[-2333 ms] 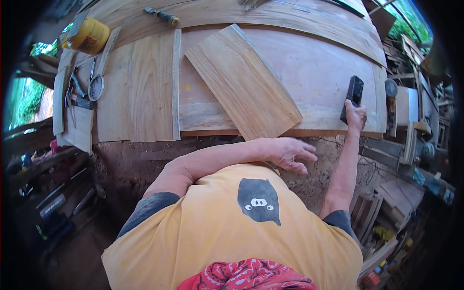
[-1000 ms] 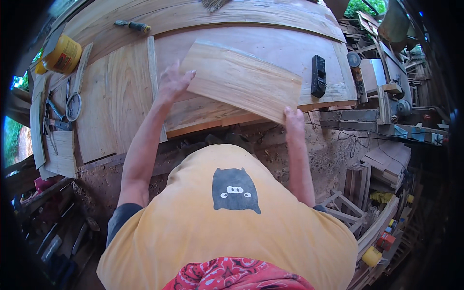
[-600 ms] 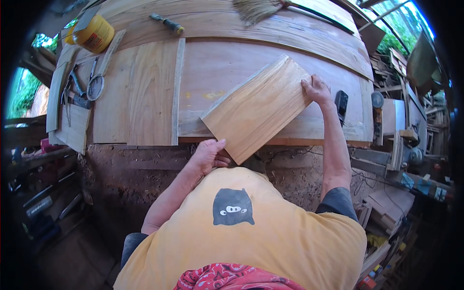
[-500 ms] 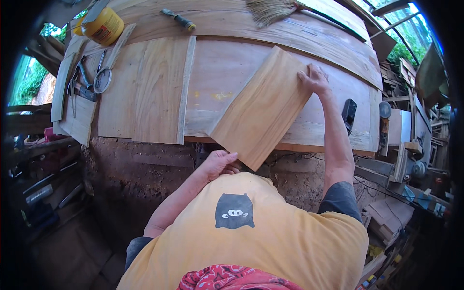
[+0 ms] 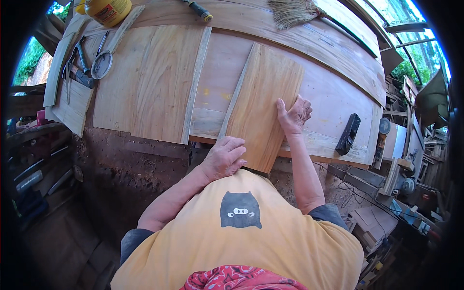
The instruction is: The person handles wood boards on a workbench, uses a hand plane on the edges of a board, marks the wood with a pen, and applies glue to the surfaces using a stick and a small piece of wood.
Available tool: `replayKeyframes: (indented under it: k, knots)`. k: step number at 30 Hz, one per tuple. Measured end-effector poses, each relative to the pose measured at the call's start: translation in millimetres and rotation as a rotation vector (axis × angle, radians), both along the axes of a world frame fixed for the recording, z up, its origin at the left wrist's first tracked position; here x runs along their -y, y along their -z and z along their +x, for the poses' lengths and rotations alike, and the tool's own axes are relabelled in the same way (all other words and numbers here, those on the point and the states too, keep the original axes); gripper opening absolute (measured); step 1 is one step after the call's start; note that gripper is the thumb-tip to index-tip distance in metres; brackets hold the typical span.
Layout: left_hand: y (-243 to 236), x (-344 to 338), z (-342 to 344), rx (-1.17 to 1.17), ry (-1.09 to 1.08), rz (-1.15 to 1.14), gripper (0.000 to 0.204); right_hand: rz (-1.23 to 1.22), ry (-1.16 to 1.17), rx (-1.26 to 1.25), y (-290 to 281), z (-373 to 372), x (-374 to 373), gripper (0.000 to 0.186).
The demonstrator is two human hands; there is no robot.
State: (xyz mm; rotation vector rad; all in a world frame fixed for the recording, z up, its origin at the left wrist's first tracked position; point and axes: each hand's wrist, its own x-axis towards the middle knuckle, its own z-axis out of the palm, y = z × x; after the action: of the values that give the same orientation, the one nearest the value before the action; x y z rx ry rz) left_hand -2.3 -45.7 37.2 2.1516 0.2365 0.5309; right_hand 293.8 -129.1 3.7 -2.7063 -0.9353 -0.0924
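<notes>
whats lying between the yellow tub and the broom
In the head view, a pale wood strip beside the tub, then a dark-handled tool, partly cut off, before the broom.

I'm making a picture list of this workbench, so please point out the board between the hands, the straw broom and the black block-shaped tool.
Board (image 5: 261, 99): head view, middle of its upper face.
Straw broom (image 5: 291, 14): head view, its bristles.
Black block-shaped tool (image 5: 348, 135): head view, middle of its body.

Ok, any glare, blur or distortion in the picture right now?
Head view: the long back plank bows, fisheye-style, and the corners go black; head view: bright daylight glares at upper right, while the lower left is murky; head view: the handled board looks fairly sharp, grain visible.
</notes>
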Motion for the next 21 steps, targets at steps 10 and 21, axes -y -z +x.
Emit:
replayKeyframes:
  k: [10, 21]
  knots:
    - [8.6, -18.8, -6.6, -0.282, -0.034, 0.412, 0.068, 0.052, -0.064, -0.073, -1.4, -10.0, -94.4, 0.078]
    - [18.6, -25.2, 8.5, -0.521, -0.093, 0.555, 0.061, 0.001, -0.112, -0.141, 5.1, -28.3, -125.1, 0.078]
